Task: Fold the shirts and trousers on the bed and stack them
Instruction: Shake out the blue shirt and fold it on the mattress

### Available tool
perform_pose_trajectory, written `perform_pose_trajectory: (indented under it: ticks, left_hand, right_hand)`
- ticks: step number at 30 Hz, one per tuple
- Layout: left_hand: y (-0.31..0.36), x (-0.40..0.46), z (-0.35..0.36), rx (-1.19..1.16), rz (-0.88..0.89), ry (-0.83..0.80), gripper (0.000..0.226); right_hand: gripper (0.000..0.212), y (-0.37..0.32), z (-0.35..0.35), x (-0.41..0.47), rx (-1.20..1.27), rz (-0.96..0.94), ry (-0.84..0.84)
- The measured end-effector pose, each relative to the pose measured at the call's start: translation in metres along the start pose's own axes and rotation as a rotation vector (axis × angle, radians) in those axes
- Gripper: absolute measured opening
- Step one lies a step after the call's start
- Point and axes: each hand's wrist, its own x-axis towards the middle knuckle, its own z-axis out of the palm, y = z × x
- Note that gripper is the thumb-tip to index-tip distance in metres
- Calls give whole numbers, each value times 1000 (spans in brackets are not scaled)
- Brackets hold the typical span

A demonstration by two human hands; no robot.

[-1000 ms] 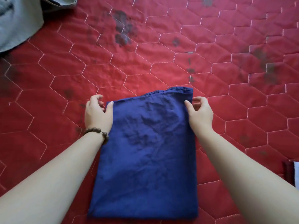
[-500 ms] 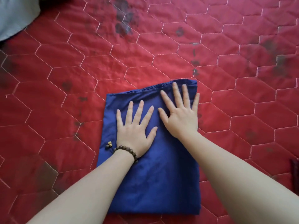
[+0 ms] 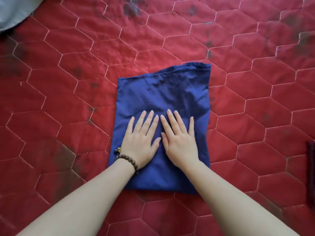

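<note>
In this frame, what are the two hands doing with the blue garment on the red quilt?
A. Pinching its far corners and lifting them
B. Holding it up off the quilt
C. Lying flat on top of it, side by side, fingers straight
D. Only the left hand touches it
C: the left hand and the right hand both lie flat with fingers straight on the folded blue garment, which rests on the red quilt.

A grey cloth (image 3: 12, 12), perhaps clothing, is cut off top-left.
</note>
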Motion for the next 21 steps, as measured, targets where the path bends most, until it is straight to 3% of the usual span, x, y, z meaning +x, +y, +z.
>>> perform_pose_trajectory:
  ticks: [5, 9, 11, 16, 21]
  left_hand:
    - [-20, -19, 3, 30, -42, 37, 71]
    - [-20, -41, 11, 29, 105, 46, 72]
    - [-18, -42, 14, 25, 99, 27, 73]
    - [-4, -46, 20, -20, 9, 10, 73]
    - [57, -61, 18, -132, -221, -58, 73]
  right_hand:
    - [60, 23, -9, -27, -96, 262, -18]
    - [65, 0, -1, -72, -99, 47, -61]
    - [66, 0, 4, -87, -123, 29, -118]
    - [65, 20, 7, -90, -117, 20, -124]
    - [65, 78, -6, -87, -127, -229, -144]
